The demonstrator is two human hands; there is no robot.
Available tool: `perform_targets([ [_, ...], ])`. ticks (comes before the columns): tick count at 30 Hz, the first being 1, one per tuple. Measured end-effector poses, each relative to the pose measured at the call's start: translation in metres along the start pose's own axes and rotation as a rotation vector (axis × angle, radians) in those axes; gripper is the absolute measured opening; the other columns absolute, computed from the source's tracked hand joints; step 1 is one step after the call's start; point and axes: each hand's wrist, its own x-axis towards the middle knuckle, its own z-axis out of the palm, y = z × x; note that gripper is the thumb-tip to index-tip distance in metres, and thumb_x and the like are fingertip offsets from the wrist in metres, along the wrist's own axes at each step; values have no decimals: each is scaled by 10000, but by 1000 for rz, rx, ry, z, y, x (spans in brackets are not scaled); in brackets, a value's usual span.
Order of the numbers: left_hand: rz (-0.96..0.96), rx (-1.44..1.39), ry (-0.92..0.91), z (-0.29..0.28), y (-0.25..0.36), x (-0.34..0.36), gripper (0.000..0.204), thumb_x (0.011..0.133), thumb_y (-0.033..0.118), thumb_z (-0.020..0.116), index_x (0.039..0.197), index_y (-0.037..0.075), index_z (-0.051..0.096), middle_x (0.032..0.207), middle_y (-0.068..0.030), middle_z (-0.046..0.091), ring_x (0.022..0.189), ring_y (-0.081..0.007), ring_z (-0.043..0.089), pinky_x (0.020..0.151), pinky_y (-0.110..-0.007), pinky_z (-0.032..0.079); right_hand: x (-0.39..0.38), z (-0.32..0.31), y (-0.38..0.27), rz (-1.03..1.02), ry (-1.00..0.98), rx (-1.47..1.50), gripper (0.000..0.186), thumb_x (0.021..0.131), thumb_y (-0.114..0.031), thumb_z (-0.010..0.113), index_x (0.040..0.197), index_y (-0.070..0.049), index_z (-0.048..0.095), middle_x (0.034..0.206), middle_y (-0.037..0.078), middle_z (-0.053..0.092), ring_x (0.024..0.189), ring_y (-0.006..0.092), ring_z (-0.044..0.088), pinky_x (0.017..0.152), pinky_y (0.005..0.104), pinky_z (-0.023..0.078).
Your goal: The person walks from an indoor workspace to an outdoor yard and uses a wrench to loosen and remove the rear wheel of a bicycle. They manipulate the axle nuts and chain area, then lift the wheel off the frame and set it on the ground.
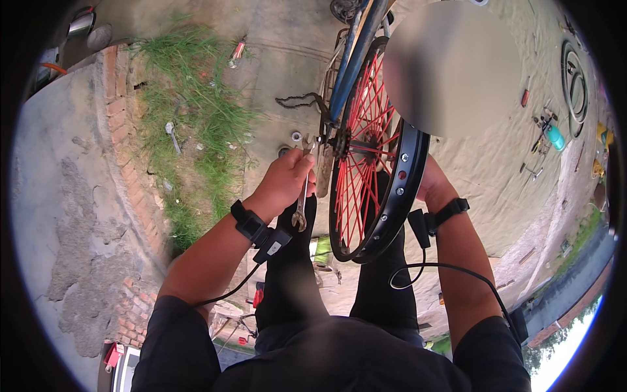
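Nearest to my camera lies the dark shirt (339, 359) of the person, and beyond it are two legs in black trousers (281, 268). Through this head view I see the spoked bicycle wheel (395, 204) standing upright and somewhat tilted between the two hands, its lower part in front of the legs. It has a black rim, red spokes (356, 196) and a dark hub (362, 149). The left hand (287, 178) is closed around a silver open-end wrench (303, 198). One end of this wrench points down toward the legs; its upper end is at the axle end, but I cannot tell if it sits on a nut. The right hand (429, 181) is behind the far side of the rim; its fingers are hidden, so I cannot tell if they grip. Each wrist wears a black strap (248, 222) with a small device. Above the wheel's left side runs a blue frame tube (359, 59). On the left, grass (196, 85) grows beside a brick edging (117, 124). Far right, a teal canister (556, 137) lies among tools.
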Motion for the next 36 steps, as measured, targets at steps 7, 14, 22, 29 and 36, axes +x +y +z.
perform_targets([
  [7,616,630,149,-38,-31,38,240,1023,230,596,1158,33,584,1027,-162,620,940,-365,624,822,-409,508,0,-1,1,-13,26,-16,222,1011,-211,553,901,-40,644,794,30,665,613,116,615,520,233,461],
  [14,780,863,41,-54,-2,53,185,963,183,649,1109,76,614,963,-142,569,918,-380,590,802,-453,487,2,-5,0,0,-31,-43,262,1018,-231,540,882,-38,654,776,30,675,611,107,608,535,231,454],
  [22,957,932,-18,-58,7,72,157,967,168,632,1096,78,625,948,-127,570,910,-363,588,806,-436,485,-1,-4,-3,-18,-59,-82,276,1027,-243,537,897,-38,671,756,25,668,598,84,566,539,221,418],
  [29,135,-21,-164,2,-24,14,320,1086,336,513,1165,40,607,831,-69,636,748,-190,641,719,-347,534,-5,3,-9,3,-32,-115,268,1027,-263,567,974,-34,697,798,14,686,602,86,553,537,230,400],
  [36,-90,-414,-66,6,0,-12,320,1087,336,513,1142,30,591,786,-15,572,669,-118,568,633,-291,492,-2,-3,-7,6,-63,-126,223,1013,-224,576,997,-37,696,795,16,679,614,93,550,558,240,405],
])
